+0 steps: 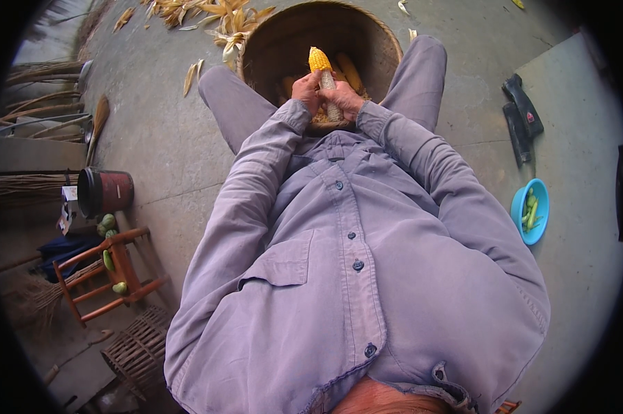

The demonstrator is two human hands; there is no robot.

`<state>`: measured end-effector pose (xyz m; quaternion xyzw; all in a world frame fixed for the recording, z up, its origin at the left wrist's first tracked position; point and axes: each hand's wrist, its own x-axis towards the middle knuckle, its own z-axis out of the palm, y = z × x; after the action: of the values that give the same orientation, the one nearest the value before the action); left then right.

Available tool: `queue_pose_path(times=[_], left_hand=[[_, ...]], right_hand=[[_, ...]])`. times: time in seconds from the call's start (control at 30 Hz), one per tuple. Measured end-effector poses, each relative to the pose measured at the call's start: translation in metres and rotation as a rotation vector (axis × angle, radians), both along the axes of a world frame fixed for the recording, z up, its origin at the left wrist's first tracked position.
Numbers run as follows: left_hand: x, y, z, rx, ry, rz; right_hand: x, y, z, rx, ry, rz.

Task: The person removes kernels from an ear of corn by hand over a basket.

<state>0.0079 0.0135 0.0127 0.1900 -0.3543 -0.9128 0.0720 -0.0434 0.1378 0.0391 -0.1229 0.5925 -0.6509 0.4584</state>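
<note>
A partly shelled corn cob [320, 59] is held upright in the picture over a round woven basket [389, 36], with yellow kernels at its upper end and bare pale cob below. My left hand [307, 89] grips it from the left, with its thumb just below the kernels. Across the bare part lies my right hand [345, 98], its fingers closed around the cob. Other yellow ears [348, 71] and loose kernels [321, 116] lie in the basket beneath and beside my hands, partly hidden by them. The basket sits between my knees.
Dry corn husks [233, 23] lie left of the basket. A broom [99, 121], a dark bucket [107, 192], a wooden chair [122, 269] holding green vegetables and a slatted basket [138, 346] stand at left. Black boots [521, 119] and a blue basin [544, 212] of green vegetables are at right.
</note>
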Motion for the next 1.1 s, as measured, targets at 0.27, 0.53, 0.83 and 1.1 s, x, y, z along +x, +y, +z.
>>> queue_pose_path(times=[0.27, 0.53, 0.83, 1.1], left_hand=[[-0.003, 0.009, 0.007, -0.052, 0.028, -0.113], [-0.004, -0.008, -0.013, 0.230, 0.117, -0.316], [-0.005, -0.002, -0.002, -0.126, -0.077, 0.016], [0.000, 0.008, 0.014, -0.050, -0.102, -0.151]], right_hand=[[-0.011, 0.011, -0.007, -0.062, -0.185, -0.021], [-0.013, 0.010, -0.003, -0.248, -0.431, 0.035], [-0.005, 0.003, -0.005, -0.065, -0.104, 0.083], [-0.006, 0.008, 0.001, -0.122, -0.205, 0.164]])
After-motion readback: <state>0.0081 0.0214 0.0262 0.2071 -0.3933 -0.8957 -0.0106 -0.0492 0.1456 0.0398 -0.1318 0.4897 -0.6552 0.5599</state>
